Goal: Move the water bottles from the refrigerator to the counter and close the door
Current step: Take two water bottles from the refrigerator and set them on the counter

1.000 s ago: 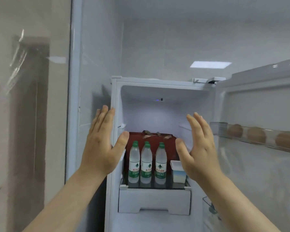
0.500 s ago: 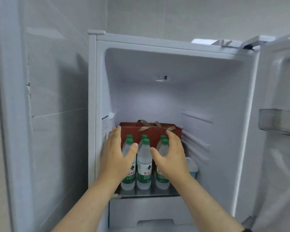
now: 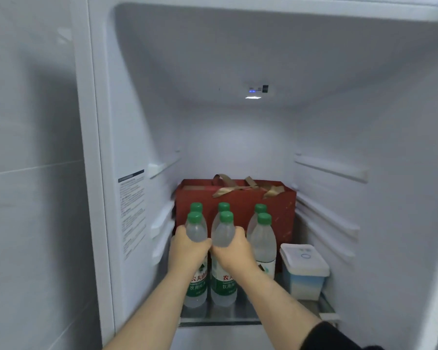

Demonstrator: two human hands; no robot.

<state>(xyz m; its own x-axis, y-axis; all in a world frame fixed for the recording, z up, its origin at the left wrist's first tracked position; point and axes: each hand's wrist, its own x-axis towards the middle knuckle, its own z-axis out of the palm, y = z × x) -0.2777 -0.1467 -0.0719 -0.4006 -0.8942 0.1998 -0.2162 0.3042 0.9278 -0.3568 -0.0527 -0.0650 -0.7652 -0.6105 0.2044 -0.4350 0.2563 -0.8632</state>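
Several clear water bottles with green caps and green labels stand in two rows on the refrigerator's glass shelf [image 3: 238,315]. My left hand [image 3: 186,251] is wrapped around the front left bottle [image 3: 196,279]. My right hand [image 3: 234,253] is wrapped around the front middle bottle [image 3: 224,284]. Both bottles stand upright on the shelf. The front right bottle [image 3: 263,241] stands untouched beside my right hand. Three more green caps [image 3: 223,206] show in the row behind. The refrigerator door is out of frame.
A red gift box [image 3: 276,205] with gold ribbon handles stands behind the bottles. A white-lidded pale blue container [image 3: 305,271] sits at the shelf's right. Shelf rails [image 3: 331,170] line both inner walls. A tiled wall [image 3: 31,173] lies left of the refrigerator.
I have moved closer to the open refrigerator. Both hands went from spread open in front of the bottles to closed around the two front bottles on the left.
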